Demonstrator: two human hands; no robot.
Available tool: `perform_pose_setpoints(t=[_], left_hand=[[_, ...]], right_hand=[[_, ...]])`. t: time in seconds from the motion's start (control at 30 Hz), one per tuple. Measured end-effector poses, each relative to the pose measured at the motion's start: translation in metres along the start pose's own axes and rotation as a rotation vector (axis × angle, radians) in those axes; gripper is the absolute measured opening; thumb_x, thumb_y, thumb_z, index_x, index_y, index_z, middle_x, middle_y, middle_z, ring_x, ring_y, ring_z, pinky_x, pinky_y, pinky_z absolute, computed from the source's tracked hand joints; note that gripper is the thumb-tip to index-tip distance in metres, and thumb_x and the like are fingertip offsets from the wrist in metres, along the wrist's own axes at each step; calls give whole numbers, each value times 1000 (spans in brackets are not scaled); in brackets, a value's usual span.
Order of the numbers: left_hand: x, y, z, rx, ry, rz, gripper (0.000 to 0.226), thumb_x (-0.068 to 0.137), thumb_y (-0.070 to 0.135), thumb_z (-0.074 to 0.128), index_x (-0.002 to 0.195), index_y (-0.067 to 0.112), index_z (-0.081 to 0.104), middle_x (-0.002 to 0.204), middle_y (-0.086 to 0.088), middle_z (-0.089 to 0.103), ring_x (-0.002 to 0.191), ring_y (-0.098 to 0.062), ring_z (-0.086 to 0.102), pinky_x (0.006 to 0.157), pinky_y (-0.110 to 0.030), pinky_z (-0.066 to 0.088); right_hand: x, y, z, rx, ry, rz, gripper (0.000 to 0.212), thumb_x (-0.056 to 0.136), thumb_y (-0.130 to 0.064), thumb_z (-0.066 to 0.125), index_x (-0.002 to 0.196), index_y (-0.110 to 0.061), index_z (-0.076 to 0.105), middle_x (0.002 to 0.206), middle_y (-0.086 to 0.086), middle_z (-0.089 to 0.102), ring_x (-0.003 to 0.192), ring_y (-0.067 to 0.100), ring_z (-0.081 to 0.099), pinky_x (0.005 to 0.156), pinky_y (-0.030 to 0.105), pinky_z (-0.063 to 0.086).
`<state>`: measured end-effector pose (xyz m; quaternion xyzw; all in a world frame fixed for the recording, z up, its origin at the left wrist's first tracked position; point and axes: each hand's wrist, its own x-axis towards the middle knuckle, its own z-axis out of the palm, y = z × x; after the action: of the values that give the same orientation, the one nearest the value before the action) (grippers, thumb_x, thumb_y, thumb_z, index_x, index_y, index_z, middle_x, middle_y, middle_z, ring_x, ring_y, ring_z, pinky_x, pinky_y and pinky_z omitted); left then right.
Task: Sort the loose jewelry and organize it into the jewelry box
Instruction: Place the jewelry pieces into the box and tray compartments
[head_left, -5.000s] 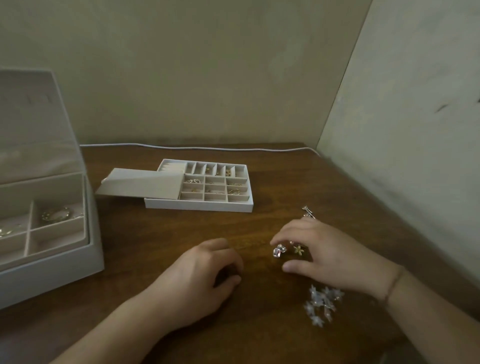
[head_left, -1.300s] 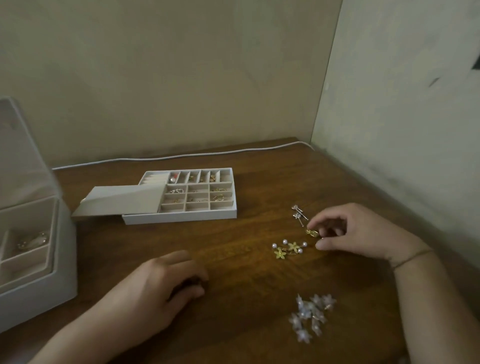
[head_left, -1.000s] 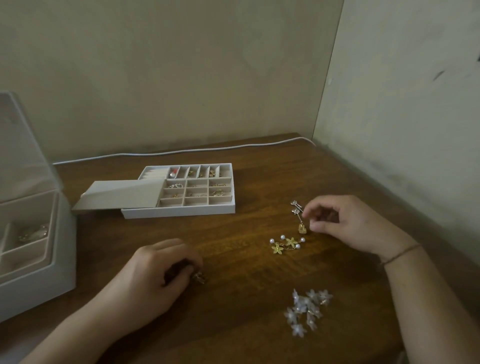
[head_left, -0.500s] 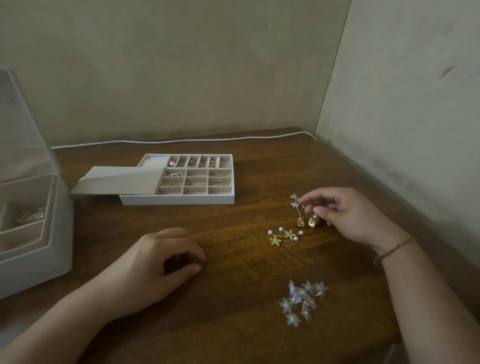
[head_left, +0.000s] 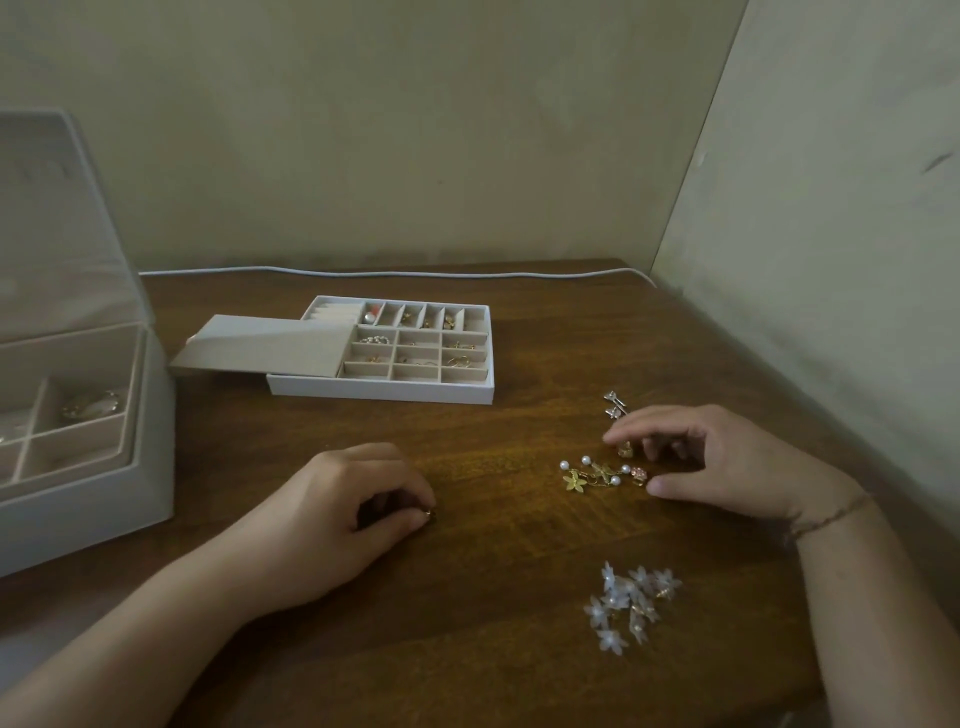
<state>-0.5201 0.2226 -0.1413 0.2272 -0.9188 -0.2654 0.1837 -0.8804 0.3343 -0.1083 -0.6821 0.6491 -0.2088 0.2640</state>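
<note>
Wooden table (head_left: 498, 525), dark brown, in a corner of two plain walls. Left hand (head_left: 343, 506) at about 7 o'clock from table centre, knuckles up, fingers curled under, thumb and forefinger pinching a tiny gold piece (head_left: 427, 513) against the wood; too small to tell what kind. Right hand (head_left: 722, 462) at 3 o'clock, palm down, fingers bent loosely over loose jewelry; fingertips (head_left: 615, 436) touching or just above a small gold earring (head_left: 625, 448), cannot tell if actually gripped. Thumb flat on wood beside a pinkish gold piece (head_left: 639, 474). Gold flower-and-pearl earrings (head_left: 592, 474) just left of that thumb, lying flat. Silver stud pair (head_left: 614, 404) at 12 o'clock of right hand, near but apart from fingers. White flower cluster (head_left: 631, 605) at 5 o'clock, well apart from both hands. Thin cord bracelet (head_left: 826, 517) on right wrist.

Grey divided tray (head_left: 405, 389) at 12 o'clock of left hand, small compartments with bits of gold, pearl and one red-white item; flat grey lid (head_left: 265, 345) lying skewed over tray's left part. Large jewelry box (head_left: 83, 483) at 9 o'clock, open, clear lid (head_left: 57, 223) upright, inner sections holding some pale jewelry, blurred. White cable (head_left: 395, 273) along back edge at wall.
</note>
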Motion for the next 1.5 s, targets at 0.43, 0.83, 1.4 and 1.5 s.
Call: perform_pose_setpoints(t=[0.43,0.83,1.4,1.5], left_hand=[[1,0,1,-12,13,-13,18,87,39,63,105,41,69,109,23,61,99,-5,65,74,-20,57],[1,3,-1,-11,12,-42,18,87,40,62,104,41,69,108,23,61,98,-7,64,76,-22,57],[4,12,-9,-36,-81,-93,15,95,34,63,109,41,65,108,25,55,100,8,57,86,-15,53],[5,13,-10,-35,-78,-89,15,96,33,62,109,39,65,106,26,55,101,10,55,84,-10,50]], right_hand=[[7,4,1,-62,124,30,24,89,-17,68,83,-40,72,86,-28,68,87,-6,61,76,24,42],[4,1,2,70,256,60,28,87,-9,67,98,-34,72,86,-14,73,77,4,69,70,17,53],[82,-50,-8,394,530,-29,31,83,9,65,76,-20,73,70,6,73,62,15,68,64,21,58],[132,-72,-8,383,461,-36,25,86,11,62,81,-12,68,67,6,70,60,13,66,61,22,56]])
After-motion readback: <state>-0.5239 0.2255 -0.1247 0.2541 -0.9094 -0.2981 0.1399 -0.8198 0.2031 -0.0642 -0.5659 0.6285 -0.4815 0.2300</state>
